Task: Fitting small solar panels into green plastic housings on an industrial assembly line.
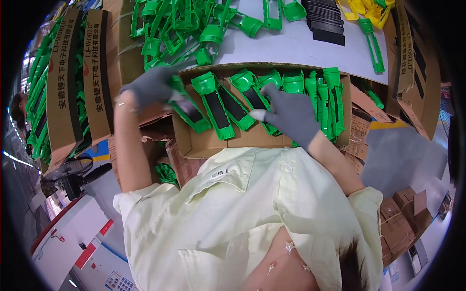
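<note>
A shallow cardboard box (194, 148) in front of me holds several green plastic housings (219, 114), some with black strips set lengthwise in them. Grey gloves cover both my hands. At the box's left end, my left hand (151, 89), blurred by motion, is closed on the upper part of a slanted green housing with a dark strip (194, 115). My right hand (293, 116) lies over the middle of the row, thumb and forefinger apart against another green housing (248, 89). Its other fingers are partly hidden.
Beyond the box, a pale tabletop (242, 53) carries a heap of green parts (182, 29), a stack of black strips (325, 22) and yellow parts (371, 12). Cartons of green pieces (73, 82) stand at left; an open carton (412, 72) stands at right. A fan (68, 174) is lower left.
</note>
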`<control>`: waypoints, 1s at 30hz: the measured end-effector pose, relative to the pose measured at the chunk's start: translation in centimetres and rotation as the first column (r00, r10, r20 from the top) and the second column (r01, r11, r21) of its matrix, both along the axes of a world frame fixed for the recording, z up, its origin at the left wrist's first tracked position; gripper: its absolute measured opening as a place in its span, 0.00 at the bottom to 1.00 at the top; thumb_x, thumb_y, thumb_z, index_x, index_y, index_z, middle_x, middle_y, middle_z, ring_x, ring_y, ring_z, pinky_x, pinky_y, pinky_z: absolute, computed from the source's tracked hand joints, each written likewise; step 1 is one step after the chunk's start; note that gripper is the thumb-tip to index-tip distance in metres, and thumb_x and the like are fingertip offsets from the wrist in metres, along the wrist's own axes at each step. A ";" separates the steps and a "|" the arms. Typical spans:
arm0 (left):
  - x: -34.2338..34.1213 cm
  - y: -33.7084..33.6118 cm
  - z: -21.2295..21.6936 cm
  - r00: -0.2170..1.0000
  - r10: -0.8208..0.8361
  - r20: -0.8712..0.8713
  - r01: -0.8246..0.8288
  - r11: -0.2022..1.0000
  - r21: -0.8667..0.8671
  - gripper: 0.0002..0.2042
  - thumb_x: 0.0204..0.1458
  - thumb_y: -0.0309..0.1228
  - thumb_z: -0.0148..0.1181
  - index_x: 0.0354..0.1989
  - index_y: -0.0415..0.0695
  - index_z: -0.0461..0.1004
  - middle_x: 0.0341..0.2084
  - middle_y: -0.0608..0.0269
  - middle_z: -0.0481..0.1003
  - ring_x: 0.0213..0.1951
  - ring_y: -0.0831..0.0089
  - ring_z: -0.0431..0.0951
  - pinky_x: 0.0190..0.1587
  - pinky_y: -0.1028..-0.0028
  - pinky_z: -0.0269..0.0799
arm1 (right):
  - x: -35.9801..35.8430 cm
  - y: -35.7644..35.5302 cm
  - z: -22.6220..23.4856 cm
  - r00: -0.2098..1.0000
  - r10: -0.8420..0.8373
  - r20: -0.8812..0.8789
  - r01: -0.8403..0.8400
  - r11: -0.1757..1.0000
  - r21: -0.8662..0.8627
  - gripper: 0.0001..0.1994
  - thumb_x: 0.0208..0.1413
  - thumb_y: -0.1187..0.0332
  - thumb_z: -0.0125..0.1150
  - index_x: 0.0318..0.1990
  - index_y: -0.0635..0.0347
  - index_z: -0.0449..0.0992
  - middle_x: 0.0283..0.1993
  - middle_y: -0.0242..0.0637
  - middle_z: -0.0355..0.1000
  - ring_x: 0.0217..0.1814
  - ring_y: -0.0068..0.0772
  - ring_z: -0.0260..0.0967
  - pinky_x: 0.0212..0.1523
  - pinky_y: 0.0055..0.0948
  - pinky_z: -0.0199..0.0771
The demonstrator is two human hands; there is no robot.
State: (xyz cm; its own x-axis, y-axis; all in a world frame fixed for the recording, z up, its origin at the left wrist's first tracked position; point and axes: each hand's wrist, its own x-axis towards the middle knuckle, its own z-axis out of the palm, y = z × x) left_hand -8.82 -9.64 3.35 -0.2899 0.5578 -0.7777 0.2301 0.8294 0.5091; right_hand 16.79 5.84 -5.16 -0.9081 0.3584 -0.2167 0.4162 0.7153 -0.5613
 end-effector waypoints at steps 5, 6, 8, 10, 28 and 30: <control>2.6 0.9 -6.1 0.626 -0.370 -0.686 0.306 0.926 -0.219 0.24 0.44 0.30 0.65 0.48 0.33 0.66 0.31 0.51 0.76 0.24 0.66 0.79 0.27 0.70 0.75 | -0.7 -0.9 -2.5 0.988 0.139 0.071 -0.137 0.990 -0.034 0.15 0.55 0.54 0.52 0.31 0.56 0.67 0.18 0.41 0.68 0.22 0.46 0.69 0.24 0.45 0.64; 3.3 -0.3 -7.0 0.540 -0.344 -0.768 0.376 0.915 -0.145 0.24 0.45 0.32 0.64 0.49 0.35 0.65 0.32 0.51 0.76 0.27 0.65 0.80 0.25 0.71 0.74 | -0.6 -1.3 -2.6 0.989 0.144 0.034 -0.144 0.989 -0.024 0.13 0.56 0.57 0.50 0.29 0.56 0.66 0.17 0.43 0.67 0.20 0.48 0.67 0.23 0.47 0.64; 4.3 -0.1 -7.2 0.853 -0.060 -0.519 0.107 0.992 0.061 0.25 0.45 0.32 0.64 0.50 0.35 0.64 0.33 0.51 0.76 0.29 0.65 0.80 0.25 0.71 0.75 | -0.4 -2.0 -3.1 0.990 0.138 0.030 -0.137 0.990 -0.043 0.12 0.56 0.58 0.50 0.29 0.57 0.67 0.17 0.43 0.67 0.20 0.49 0.67 0.23 0.48 0.64; 5.4 -0.5 -9.0 0.927 0.363 -0.094 -0.334 0.912 0.238 0.26 0.46 0.32 0.64 0.52 0.37 0.61 0.36 0.53 0.76 0.34 0.68 0.79 0.27 0.72 0.77 | -0.2 -2.3 -2.9 0.988 0.151 0.029 -0.149 0.987 -0.057 0.11 0.57 0.60 0.48 0.30 0.58 0.67 0.17 0.45 0.67 0.22 0.51 0.68 0.25 0.49 0.65; 7.1 -0.7 -9.1 0.880 0.215 -0.424 -0.065 0.938 0.340 0.25 0.46 0.36 0.64 0.53 0.39 0.68 0.31 0.50 0.78 0.32 0.64 0.80 0.35 0.70 0.74 | 1.3 13.8 0.9 0.845 -0.316 -0.431 0.374 0.926 0.056 0.11 0.49 0.58 0.62 0.36 0.53 0.77 0.28 0.35 0.74 0.28 0.28 0.72 0.30 0.29 0.70; 4.6 1.5 -5.2 0.655 -0.129 -0.744 0.282 0.956 0.082 0.17 0.45 0.34 0.63 0.45 0.46 0.75 0.28 0.55 0.79 0.31 0.59 0.80 0.35 0.67 0.74 | 2.1 18.0 1.0 0.916 -0.312 -0.253 0.362 0.914 0.182 0.11 0.46 0.64 0.63 0.39 0.53 0.76 0.37 0.32 0.72 0.32 0.36 0.71 0.35 0.30 0.70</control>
State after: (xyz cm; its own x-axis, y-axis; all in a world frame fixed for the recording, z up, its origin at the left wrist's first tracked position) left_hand -4.24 -8.13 -1.88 -0.5777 0.7758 -0.2539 0.7413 0.6288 0.2347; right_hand 18.85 23.87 -4.14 -0.7394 0.6673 0.0894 0.5423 0.6690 -0.5083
